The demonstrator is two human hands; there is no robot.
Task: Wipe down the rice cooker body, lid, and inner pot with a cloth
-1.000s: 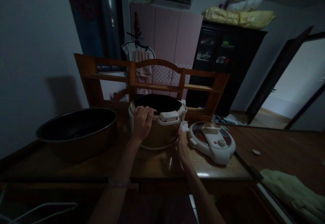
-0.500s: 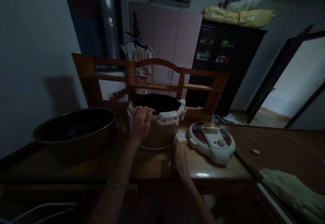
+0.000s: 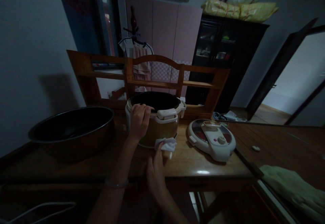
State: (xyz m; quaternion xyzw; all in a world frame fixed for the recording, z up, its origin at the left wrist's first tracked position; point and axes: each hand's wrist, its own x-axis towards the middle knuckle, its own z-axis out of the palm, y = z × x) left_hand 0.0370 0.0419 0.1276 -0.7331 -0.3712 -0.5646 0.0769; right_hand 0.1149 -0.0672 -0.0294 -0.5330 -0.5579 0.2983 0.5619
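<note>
A gold electric cooker (image 3: 162, 127) with white trim stands upright on the wooden desk, its top uncovered and its inside dark. My left hand (image 3: 138, 120) is closed over the near left part of its rim, thumb along the edge. Low at the cooker's front, my right hand (image 3: 156, 175) holds a crumpled white cloth or tissue (image 3: 168, 144) against the base. The cooker's white lid (image 3: 220, 148) with a knob and clear windows lies to the right, apart from both hands. A wide dark pot (image 3: 76, 146) sits left of the cooker.
The desk (image 3: 189, 164) has a wooden shelf rack (image 3: 156, 83) along its back. To the right, a brown surface (image 3: 279, 139) carries a small white object (image 3: 256, 148) and a pale green cloth (image 3: 291, 186). Pink and black cabinets stand behind.
My right hand has moved left with the white cloth, from the cooker's right side to its lower front. My left hand stays on the rim. The view has shifted slightly.
</note>
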